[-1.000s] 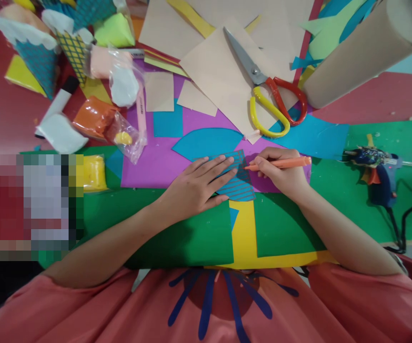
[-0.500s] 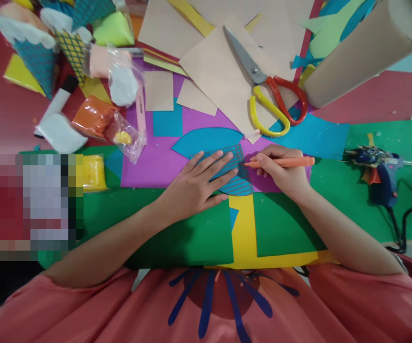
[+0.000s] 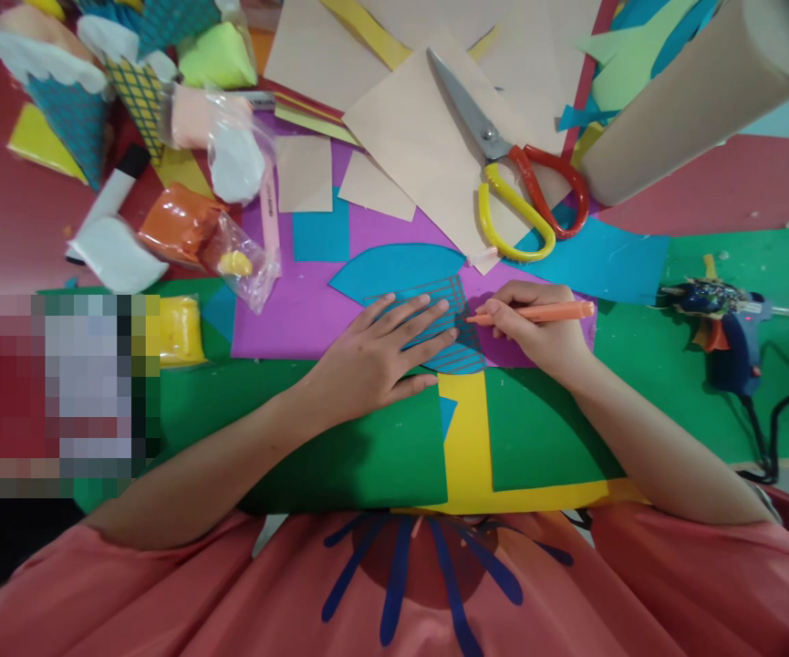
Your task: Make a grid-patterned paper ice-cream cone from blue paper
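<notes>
A blue fan-shaped paper piece (image 3: pixel 472 356) with drawn dark lines lies over the purple sheet (image 3: pixel 277 328) and a yellow strip (image 3: pixel 466 438). My left hand (image 3: pixel 387 351) rests flat on it with fingers spread. In my right hand (image 3: pixel 545 328) is an orange marker (image 3: pixel 545 313), its tip on the lined part near the right edge of the blue piece. Another blue curved piece (image 3: pixel 394 269) lies just beyond my left fingers.
Large open scissors (image 3: pixel 490 137) lie on beige sheets (image 3: pixel 394 119) ahead. A beige roll (image 3: pixel 695 100) stands at the upper right, a glue gun (image 3: pixel 736 342) at the right. Clay packets (image 3: pixel 179 224) and paper cones (image 3: pixel 69 109) crowd the upper left.
The marker and my right hand have shifted slightly left and down over the blue piece. My left hand stays nearly still.
</notes>
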A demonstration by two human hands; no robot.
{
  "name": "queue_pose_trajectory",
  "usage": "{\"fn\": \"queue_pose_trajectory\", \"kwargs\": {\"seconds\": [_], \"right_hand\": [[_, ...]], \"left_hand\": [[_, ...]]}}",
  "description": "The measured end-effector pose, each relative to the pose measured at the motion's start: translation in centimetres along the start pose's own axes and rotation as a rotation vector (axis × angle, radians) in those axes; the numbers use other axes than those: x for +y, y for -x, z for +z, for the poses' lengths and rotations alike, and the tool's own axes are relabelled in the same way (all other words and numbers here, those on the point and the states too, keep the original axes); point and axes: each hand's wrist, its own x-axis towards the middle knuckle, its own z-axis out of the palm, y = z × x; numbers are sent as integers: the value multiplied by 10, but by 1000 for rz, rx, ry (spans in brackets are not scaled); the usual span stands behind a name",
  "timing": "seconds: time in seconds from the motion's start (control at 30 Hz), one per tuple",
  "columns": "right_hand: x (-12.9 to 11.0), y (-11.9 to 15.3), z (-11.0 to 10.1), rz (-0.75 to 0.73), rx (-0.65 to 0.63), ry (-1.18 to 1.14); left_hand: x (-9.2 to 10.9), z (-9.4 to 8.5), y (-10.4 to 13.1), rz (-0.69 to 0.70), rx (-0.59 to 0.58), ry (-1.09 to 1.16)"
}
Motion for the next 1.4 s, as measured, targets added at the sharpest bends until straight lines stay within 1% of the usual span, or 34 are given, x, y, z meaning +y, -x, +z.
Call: {"fn": "queue_pose_trajectory", "kwargs": {"seconds": [0.1, 0.27, 0.4, 0.5, 0.63, 0.77, 0.97, 1.23, 1.4], "right_hand": [[-2, -1, 0, 0, -1, -3], [-4, 0, -2, 40, -21, -26], [-3, 1, -2, 56, 34, -96], [-1, 2, -2, 47, 54, -76], [0, 2, -1, 43, 22, -28], [0, 2, 0, 10, 3, -38], [0, 2, 0, 23, -3, -12], [1, 2, 0, 6, -13, 5], [-1, 1, 0, 0, -13, -3]], "left_hand": [[0, 0, 0, 4, 7, -7], [0, 0, 0, 21, 19, -2], [0, 1, 0, 9, 29, -13], [-1, 2, 1, -34, 46, -35], [-1, 2, 1, -9, 46, -26], [-1, 0, 1, 9, 20, -28], [0, -1, 0, -3, -16, -38], [0, -3, -1, -17, -29, -5], [0, -1, 0, -6, -7, -7]]}}
